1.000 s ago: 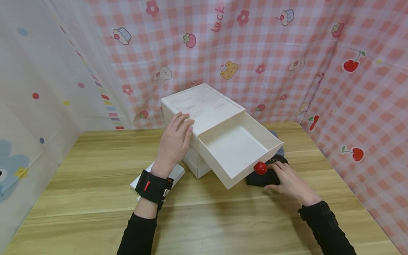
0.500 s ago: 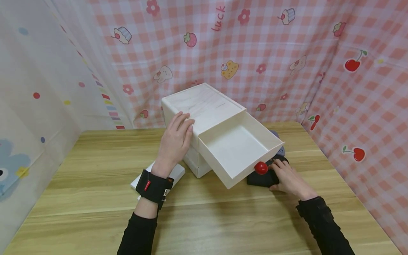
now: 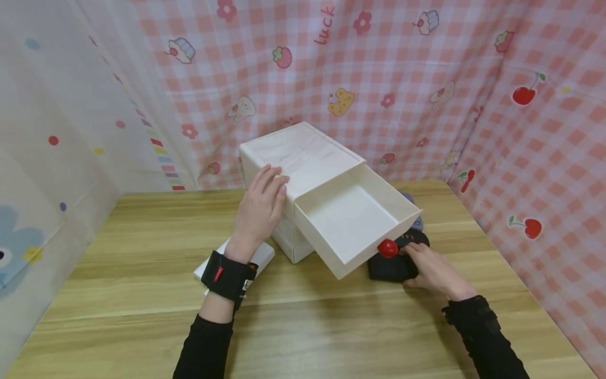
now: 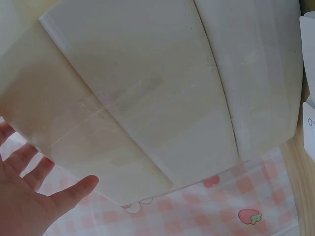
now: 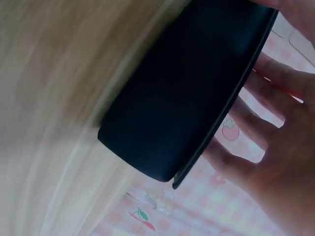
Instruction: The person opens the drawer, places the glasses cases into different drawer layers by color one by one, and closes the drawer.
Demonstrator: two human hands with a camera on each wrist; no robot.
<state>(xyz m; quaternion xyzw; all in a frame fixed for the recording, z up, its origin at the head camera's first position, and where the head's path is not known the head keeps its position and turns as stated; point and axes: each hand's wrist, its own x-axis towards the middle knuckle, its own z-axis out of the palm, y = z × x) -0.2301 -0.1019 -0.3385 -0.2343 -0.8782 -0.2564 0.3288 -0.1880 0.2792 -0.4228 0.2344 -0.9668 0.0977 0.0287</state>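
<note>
Pinched by the right hand (image 3: 433,271), a black, round-cornered, leather-like case (image 3: 390,268) has been shifted slightly nearer, seemingly secured.

A white box (image 3: 307,152) stands angled on the bench (image 3: 303,337); its red-knobbed top drawer (image 3: 352,223) is pulled out, partly hiding a black case (image 3: 390,268).

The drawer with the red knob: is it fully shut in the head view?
No, the drawer stands pulled out of the white cabinet, its inside showing.
</note>
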